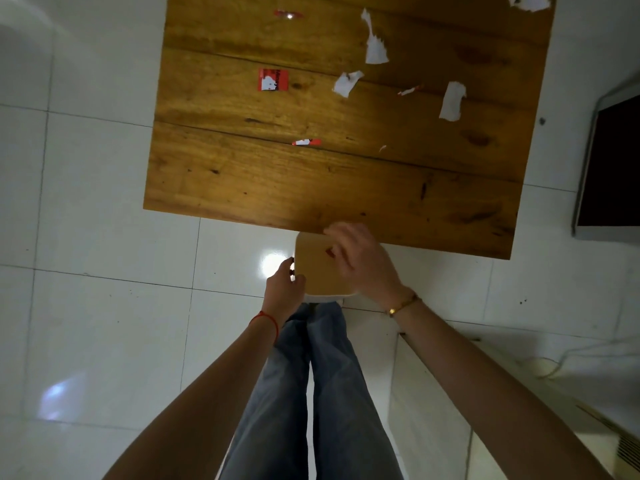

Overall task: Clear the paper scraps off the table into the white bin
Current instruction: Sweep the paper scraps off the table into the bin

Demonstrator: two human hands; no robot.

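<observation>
The white bin sits just below the near edge of the wooden table, its inside looking tan. My left hand grips the bin's left rim. My right hand hovers over the bin's opening with its fingers loosely curled. A small red scrap lies at its fingertips; I cannot tell whether it is pinched or loose. On the table lie a red printed scrap, a red-and-white sliver, a red shiny bit and several white torn pieces.
White glossy floor tiles surround the table. A dark screen in a white frame lies on the floor at the right. A low white unit with a cable stands at the lower right. My jeans-clad legs are below the bin.
</observation>
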